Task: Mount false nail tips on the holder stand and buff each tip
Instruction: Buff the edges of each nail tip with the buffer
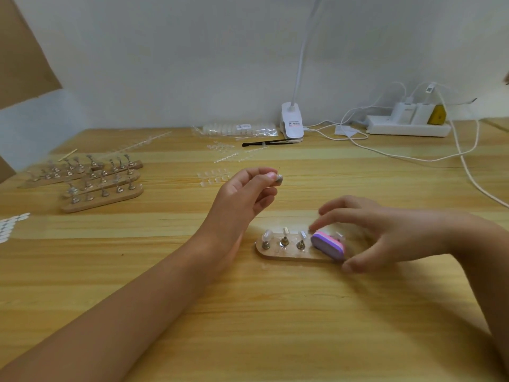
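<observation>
Left hand [242, 194] pinches a metal peg [278, 179] at eleven o'clock of the holder stand [289, 255]. Right hand [385, 235], fingers spread, possibly grips the buffer block [327, 244] at its three o'clock end. One nail tip [267, 236] is mounted; most remain.

We are looking at a table [248, 312] that is showing pale yellow-tan wood with darker honey grain bands running across it. We are seeing a buffer block [327, 244] layered in lilac, white and pink, and a holder stand [289, 256] of light tan wood. Its pegs [284, 239] are gleaming silver, as is the lifted peg [279, 179], and the nail tip [267, 235] is showing milky clear. We are also noticing spare stands [102, 199] in the same tan, white oval tabs [11, 226], a white clip lamp [292, 122], a white power strip [407, 128] carrying a mustard-yellow plug [436, 115], a thin black tool [264, 142], brown cardboard [22, 59] and a greyish-white wall [192, 64]
</observation>
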The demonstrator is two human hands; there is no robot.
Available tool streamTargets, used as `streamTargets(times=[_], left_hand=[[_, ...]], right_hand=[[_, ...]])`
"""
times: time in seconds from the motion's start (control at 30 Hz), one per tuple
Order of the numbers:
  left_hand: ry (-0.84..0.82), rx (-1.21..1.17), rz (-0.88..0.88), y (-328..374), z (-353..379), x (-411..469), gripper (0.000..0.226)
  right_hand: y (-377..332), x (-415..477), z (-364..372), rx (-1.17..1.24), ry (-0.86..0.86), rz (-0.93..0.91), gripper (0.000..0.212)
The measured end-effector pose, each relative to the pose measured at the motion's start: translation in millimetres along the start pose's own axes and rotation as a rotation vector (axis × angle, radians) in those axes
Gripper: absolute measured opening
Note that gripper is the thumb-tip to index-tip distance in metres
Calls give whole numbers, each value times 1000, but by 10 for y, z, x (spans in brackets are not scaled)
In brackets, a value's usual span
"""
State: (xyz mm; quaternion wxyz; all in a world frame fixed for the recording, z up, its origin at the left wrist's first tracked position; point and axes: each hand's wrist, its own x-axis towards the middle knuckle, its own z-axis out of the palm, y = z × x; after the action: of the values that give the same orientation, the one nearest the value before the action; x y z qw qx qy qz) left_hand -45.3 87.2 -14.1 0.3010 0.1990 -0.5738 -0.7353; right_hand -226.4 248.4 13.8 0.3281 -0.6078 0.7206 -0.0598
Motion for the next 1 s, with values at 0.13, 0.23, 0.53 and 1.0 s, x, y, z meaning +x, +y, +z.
streamTargets(times=[0.13,0.23,0.53,1.0], left_hand=[[-15,-11,-17,2,0,4,9],[-21,10,-26,-4,1,6,7],[-96,100,60,18,30,-60,7],[-172,141,74,-17,63,-85,4]], right_hand=[[-32,20,7,1,24,-36,63],[-48,31,36,-3,15,-60,59],[-211,164,99,311,687,-276,48],[-327,274,264,122,1005,-460,58]])
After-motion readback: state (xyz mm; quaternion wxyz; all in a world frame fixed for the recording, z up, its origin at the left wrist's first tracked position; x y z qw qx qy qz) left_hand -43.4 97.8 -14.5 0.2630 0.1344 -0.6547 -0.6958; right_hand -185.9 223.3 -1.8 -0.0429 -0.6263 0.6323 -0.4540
